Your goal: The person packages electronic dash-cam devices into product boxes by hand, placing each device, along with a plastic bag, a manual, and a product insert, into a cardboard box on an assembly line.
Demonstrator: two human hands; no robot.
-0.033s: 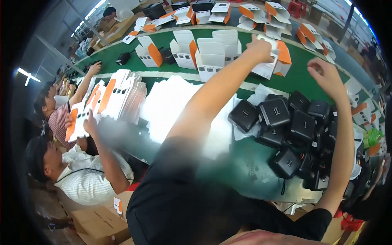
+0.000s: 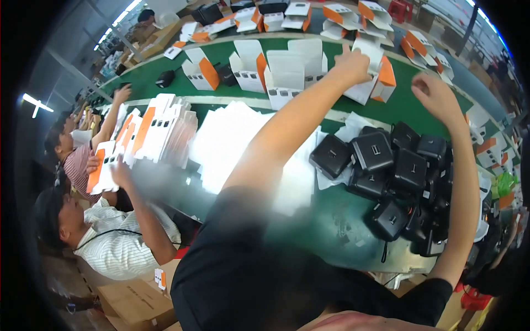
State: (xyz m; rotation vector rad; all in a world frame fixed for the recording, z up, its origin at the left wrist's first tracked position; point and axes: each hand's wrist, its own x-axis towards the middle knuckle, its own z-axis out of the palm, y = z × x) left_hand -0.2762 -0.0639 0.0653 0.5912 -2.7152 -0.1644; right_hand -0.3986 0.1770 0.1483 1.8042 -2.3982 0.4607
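Stretched across the table, my left hand (image 2: pixel 353 65) is at a standing white box (image 2: pixel 359 92) with its flap up. One finger points out and the others lie against the flap; I cannot see any grip on it. My right hand (image 2: pixel 433 94) hovers beside an orange-sided box (image 2: pixel 385 80), its fingers loosely curled, a gap to the thumb and nothing visible in them. Below it lies a heap of black cases (image 2: pixel 408 168), some with short straps. More opened white-and-orange boxes (image 2: pixel 284 80) stand left of my left hand on the green surface.
White sheets (image 2: pixel 226 138) are piled under my left arm. Beside them stand flat printed cartons (image 2: pixel 163 127). On the left, a co-worker (image 2: pixel 118 237) handles a carton. Further boxes (image 2: pixel 298 15) line the far side. A cardboard box (image 2: pixel 135 303) is at lower left.
The white flap by my left hand now stands more upright. My right hand has shifted slightly left, its fingers curled more. The near co-worker's hand has moved a little at the carton.
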